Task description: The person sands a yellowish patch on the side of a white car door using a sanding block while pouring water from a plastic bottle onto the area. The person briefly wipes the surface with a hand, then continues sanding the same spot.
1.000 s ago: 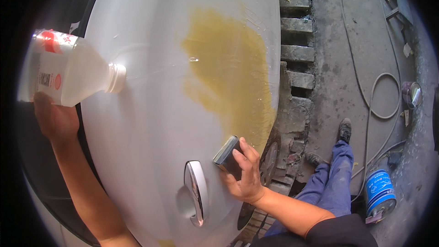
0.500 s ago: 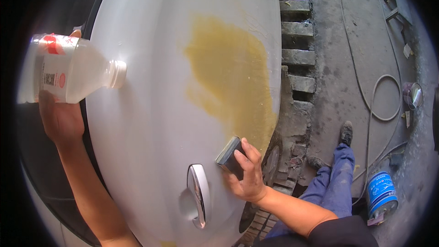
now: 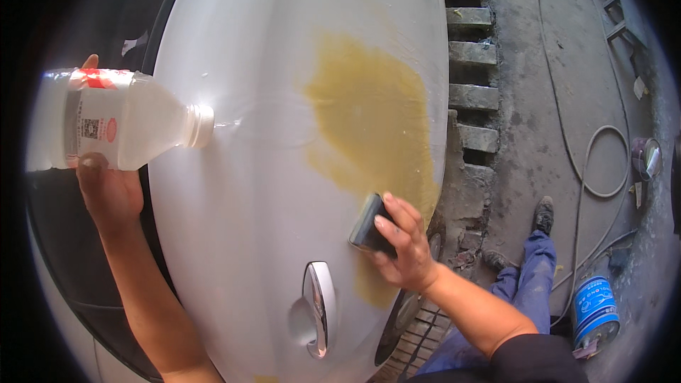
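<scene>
My left hand (image 3: 110, 195) is closed around a clear plastic bottle (image 3: 145, 124) with a red-and-white label. The bottle lies on its side in the air, its white cap facing the silver car door (image 3: 234, 241). A thin bright streak like liquid shows in front of the cap, and wet trails run across the panel. In my right hand (image 3: 408, 241) is a dark sanding block (image 3: 372, 225), pressed against the door at the lower end of a yellowish-brown filler patch (image 3: 376, 113). The fingers hide part of the block. Below it to the left is the door handle (image 3: 323, 308).
Past the door's right edge lie broken concrete slats (image 3: 472, 96) with gaps between them. A looped hose (image 3: 603, 188) rests on the floor. A blue-labelled container (image 3: 596, 308), a small can (image 3: 645, 157) and a stool (image 3: 621, 14) stand at the right. My legs (image 3: 528, 284) show at lower right.
My right hand has moved the sanding block up the panel, away from the handle. A bright streak now shows at the bottle's cap. The whole view has shifted slightly.
</scene>
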`<state>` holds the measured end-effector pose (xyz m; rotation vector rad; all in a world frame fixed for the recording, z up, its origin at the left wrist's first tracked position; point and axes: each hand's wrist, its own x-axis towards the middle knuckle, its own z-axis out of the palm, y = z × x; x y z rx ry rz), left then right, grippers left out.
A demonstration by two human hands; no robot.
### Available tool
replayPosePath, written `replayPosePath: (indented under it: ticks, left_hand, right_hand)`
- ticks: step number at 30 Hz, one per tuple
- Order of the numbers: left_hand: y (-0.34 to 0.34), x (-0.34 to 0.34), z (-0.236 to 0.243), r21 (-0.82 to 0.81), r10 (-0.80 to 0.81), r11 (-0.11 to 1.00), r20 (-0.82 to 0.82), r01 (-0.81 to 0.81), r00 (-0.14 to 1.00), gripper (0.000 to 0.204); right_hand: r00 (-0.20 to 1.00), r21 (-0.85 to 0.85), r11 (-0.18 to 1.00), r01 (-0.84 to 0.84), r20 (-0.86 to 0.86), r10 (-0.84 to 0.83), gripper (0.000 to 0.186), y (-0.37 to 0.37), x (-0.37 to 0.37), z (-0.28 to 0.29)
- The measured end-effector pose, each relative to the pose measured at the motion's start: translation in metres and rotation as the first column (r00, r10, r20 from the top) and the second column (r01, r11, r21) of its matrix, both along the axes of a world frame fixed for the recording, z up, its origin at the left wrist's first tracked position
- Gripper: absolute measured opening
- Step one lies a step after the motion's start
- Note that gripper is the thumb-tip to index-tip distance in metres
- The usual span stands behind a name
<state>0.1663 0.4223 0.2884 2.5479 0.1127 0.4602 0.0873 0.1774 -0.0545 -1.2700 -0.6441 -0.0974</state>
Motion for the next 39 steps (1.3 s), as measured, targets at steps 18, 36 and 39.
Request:
replayPosePath:
  ticks: [18,36,39]
  left_hand:
    - [0.004,-0.012,0.007,-0.003,0.084,0.996,0.019,-0.084,0.996,0.115]
    - [-0.012,-0.009,0.000,0.014,0.172,0.985,0.035,-0.172,0.985,0.119]
    - [-0.012,-0.009,-0.001,0.010,0.175,0.985,0.007,-0.175,0.985,0.119]
  right_hand:
    - [0.927,-0.130,0.972,0.198,-0.298,-0.229,0.056,0.062,0.165,0.027]
    - [0.835,-0.158,0.976,0.149,-0.508,-0.210,0.053,0.063,0.171,0.022]
    - [0.955,-0.111,0.987,0.119,-0.259,-0.145,0.059,0.026,0.063,0.026]
